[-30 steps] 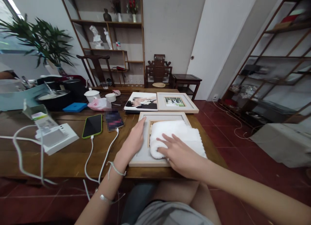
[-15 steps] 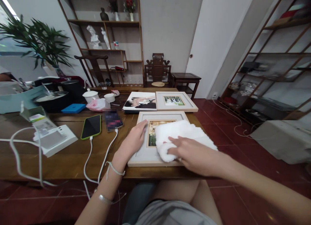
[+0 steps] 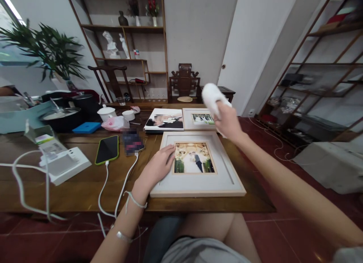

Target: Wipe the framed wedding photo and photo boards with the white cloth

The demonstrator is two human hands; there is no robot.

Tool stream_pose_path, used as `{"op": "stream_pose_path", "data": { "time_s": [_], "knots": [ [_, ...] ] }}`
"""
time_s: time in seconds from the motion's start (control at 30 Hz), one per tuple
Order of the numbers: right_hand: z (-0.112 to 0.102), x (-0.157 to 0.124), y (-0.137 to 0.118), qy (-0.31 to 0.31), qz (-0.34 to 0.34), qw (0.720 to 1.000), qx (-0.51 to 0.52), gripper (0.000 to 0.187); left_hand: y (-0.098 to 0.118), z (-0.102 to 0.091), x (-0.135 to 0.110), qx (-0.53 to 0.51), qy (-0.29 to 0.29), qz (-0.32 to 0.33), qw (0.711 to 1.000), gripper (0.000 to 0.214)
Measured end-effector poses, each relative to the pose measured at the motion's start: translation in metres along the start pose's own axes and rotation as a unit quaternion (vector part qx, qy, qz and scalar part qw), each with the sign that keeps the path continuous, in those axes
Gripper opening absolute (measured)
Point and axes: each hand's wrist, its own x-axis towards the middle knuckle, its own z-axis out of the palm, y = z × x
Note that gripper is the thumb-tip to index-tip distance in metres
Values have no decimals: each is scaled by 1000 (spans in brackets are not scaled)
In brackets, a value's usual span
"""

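Observation:
A light wooden picture frame [image 3: 224, 184] with a white mat and a colour photo lies flat at the front of the wooden table [image 3: 85, 183]. My left hand [image 3: 159, 165] rests on its left side, fingers stretched flat on the mat beside the photo. My right hand [image 3: 228, 121] is raised above the frame's far right corner and grips a bunched white cloth [image 3: 211, 94], which is lifted clear of the frame.
Behind the frame lie a second framed photo [image 3: 188, 121] and an unframed print [image 3: 166, 119]. To the left are two phones [image 3: 107, 148] on charging cables, a white box [image 3: 64, 162], bowls and pots. The table's right edge drops to a red tiled floor.
My right hand slid the cloth rightward across the frame, then lifted it up and away, uncovering the whole photo. My left hand stayed on the frame's left side.

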Motion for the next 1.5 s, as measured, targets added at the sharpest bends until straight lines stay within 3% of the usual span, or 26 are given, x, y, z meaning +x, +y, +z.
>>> {"op": "stream_pose_path", "data": {
  "time_s": [0.07, 0.17, 0.3, 0.43, 0.63, 0.73, 1.0, 1.13, 1.27, 1.5],
  "knots": [
    [25, 5, -23, -93, -114, 989, -13, 52, -1, 0, 1, -3, 4, 3, 1000, 37],
    [56, -2, -55, -168, -220, 961, 2, 39, 0, -1, 1, -6, 14, 10, 1000, 34],
    [67, -19, -71, -215, -271, 938, -3, 28, 1, -2, 2, -7, 14, 18, 1000, 30],
    [49, -27, -54, -232, -252, 939, -32, 29, 0, -1, 2, -2, 16, 4, 1000, 32],
    [10, -36, -12, -296, -181, 927, -141, 51, -1, 0, 1, -3, 14, -5, 1000, 35],
    [-6, -44, -5, -304, -161, 926, -158, 50, 0, 0, 2, -2, 15, -10, 1000, 33],
    [-64, -84, -47, -392, -159, 901, -98, 47, 0, 1, 3, -4, 12, -15, 1000, 31],
    [-88, -107, -62, -402, -149, 902, -46, 48, 1, -1, 2, -5, 6, -16, 1000, 32],
    [-77, -106, -52, -389, -86, 916, -53, 54, 1, -2, 2, -5, 6, -13, 1000, 32],
    [-20, -71, -9, -260, -31, 959, -107, 49, -2, -1, 2, 0, 1, 0, 1000, 32]
  ]
}}
